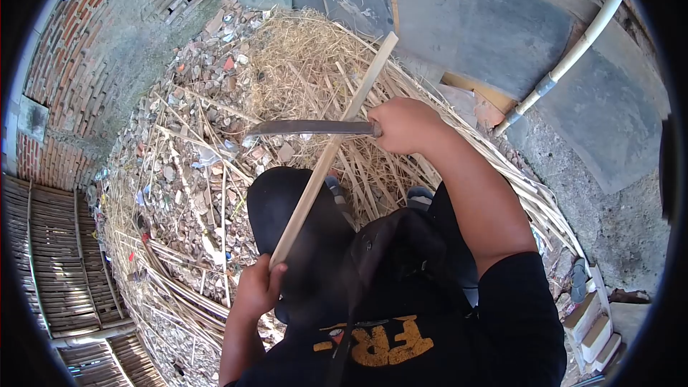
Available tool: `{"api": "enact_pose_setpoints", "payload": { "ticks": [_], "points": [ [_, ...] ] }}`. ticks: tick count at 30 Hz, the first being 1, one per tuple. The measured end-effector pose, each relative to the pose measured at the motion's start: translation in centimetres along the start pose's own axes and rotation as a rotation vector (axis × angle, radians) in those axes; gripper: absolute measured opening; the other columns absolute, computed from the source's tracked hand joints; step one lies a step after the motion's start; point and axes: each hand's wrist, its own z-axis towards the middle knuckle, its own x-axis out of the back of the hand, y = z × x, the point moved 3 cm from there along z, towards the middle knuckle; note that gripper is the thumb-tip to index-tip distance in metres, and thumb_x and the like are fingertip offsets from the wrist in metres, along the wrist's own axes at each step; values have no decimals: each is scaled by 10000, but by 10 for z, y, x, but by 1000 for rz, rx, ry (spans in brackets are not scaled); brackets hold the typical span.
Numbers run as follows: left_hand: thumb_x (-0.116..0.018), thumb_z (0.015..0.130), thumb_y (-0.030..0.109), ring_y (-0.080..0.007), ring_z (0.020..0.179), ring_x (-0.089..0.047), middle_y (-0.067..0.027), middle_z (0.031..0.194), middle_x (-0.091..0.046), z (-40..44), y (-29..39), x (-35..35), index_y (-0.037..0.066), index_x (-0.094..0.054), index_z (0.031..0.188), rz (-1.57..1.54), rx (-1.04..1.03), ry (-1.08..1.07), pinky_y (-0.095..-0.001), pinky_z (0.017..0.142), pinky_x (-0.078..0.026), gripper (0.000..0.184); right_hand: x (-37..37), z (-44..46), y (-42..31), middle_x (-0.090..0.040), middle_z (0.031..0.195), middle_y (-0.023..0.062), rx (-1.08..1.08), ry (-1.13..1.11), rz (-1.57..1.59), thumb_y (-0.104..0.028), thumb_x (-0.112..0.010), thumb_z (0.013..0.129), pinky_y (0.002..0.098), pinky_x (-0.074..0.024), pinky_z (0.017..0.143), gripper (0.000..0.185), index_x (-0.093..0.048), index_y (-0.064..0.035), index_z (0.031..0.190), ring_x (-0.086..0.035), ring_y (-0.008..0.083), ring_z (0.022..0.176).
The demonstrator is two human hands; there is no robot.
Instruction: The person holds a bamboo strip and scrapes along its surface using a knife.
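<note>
My right hand [405,126] is closed round the handle of a machete [308,127], whose long dark blade points left. The blade crosses a pale bamboo strip [367,86] and appears to touch it around mid-length. Lower down, my left hand [259,288] grips the near end of this strip, thumb along its side. The strip slants up and right, away from my body, over my dark-clothed knee [294,208]. Most of the machete's handle is hidden inside my right fist.
Rubble [193,165] and a heap of straw-like shavings [301,50] cover the ground. Long bamboo strips [530,201] lie along the right, more at lower left. A brick wall [79,79] stands left, a slatted bamboo panel [57,251] below it. A white pipe [580,46] leans at upper right.
</note>
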Motion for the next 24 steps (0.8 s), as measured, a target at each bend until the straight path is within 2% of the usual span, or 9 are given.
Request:
{"api": "enact_pose_setpoints", "payload": {
  "ticks": [3,6,7,10,13,16,17,20,24],
  "points": [
    [-639,1030,283,-440,562,-623,-212,589,-570,2,1,-1,20,-515,834,6,45,-10,-486,508,-451,350,-4,26,44,-727,976,225,-165,-177,315,-156,-691,779,449,-551,838,413,-729,-44,1175,-706,366,942],
    [-640,1029,280,-446,569,-621,-213,592,-574,4,0,4,23,-521,829,6,-3,-10,-485,512,-456,347,-6,33,67,-725,1130,202,-154,38,163,-130,-653,812,455,-559,916,415,-720,-59,1215,-704,360,1062],
    [-641,1028,277,-456,578,-620,-217,592,-574,2,-2,3,25,-522,832,15,2,-3,-485,515,-460,341,-7,31,65,-726,932,211,-103,118,220,-161,-705,775,467,-543,815,406,-727,-45,1163,-706,364,905],
    [-642,1027,278,-461,588,-622,-219,595,-580,2,-4,2,25,-525,842,-3,7,-20,-493,519,-463,334,3,16,44,-727,926,207,-57,78,165,-167,-709,770,465,-544,810,414,-727,-44,1164,-707,355,894],
    [-644,1024,283,-458,589,-632,-219,598,-586,4,-4,1,26,-527,854,68,-2,-48,-504,524,-470,329,3,4,18,-728,926,201,-14,13,-24,-168,-707,767,466,-544,800,418,-727,-43,1165,-709,343,894],
    [-646,1020,298,-457,590,-641,-221,608,-601,2,-2,-1,29,-534,861,95,-22,3,-521,530,-478,332,8,14,47,-726,930,209,-77,-85,191,-168,-699,772,466,-549,803,412,-725,-39,1163,-711,343,900],
    [-649,1017,301,-458,590,-643,-221,610,-606,0,-1,-1,31,-537,866,126,-15,3,-527,532,-484,329,-2,26,70,-725,947,224,-116,8,267,-169,-698,771,462,-552,825,403,-721,-31,1149,-713,346,923],
    [-659,1009,310,-460,590,-647,-224,618,-622,-2,4,3,41,-548,884,227,5,19,-543,538,-499,317,-3,28,85,-723,949,228,-192,91,187,-176,-701,771,457,-553,845,439,-711,-31,1186,-711,352,941],
    [-668,1000,315,-461,593,-654,-225,630,-639,-3,9,-1,57,-559,921,340,42,37,-554,542,-510,291,12,7,48,-728,1002,231,-144,6,50,-186,-704,776,448,-549,877,497,-697,-46,1252,-706,358,984]
  ]
}}
